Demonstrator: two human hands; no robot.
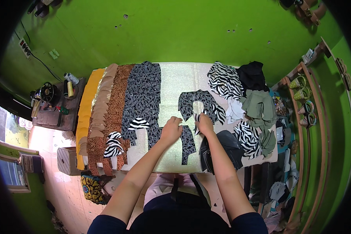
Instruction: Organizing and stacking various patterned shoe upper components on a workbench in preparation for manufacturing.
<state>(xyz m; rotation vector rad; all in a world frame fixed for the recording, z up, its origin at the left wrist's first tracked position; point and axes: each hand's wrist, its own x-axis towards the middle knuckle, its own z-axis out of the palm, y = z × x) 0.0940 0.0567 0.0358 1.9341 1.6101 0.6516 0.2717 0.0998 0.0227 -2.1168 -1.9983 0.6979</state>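
– Table [175,76] is our clock face, with its near edge at six. Where do the hands stand?

– Both are near the centre: the left hand [171,132] toward seven o'clock, the right hand [205,125] toward three.

– And how are their fingers [178,120]?

– On the right hand they are pinching a zebra-striped piece [197,129], which shows just off the centre, toward four. On the left hand they are bent close together; whether something is between them, I cannot tell.

– What lies near to them?

– Toward one o'clock there is an arch-shaped pile of black-and-grey patterned pieces [189,100]. Toward six, just beside the left hand, lies a bent piece of the same pattern [189,147]. At four are black sheets [232,141], partly covered by the right forearm.

– And farther from the centre?

– Between one and two, a zebra-striped pile [223,80]; at two, a black cloth [252,76]; close to three, olive pieces [257,106], with white pieces [234,111] on their inner side. From nine to half past ten stand overlapping rows: yellow [90,91], tan [100,111], leopard-print [121,87], then black-and-grey [145,84].
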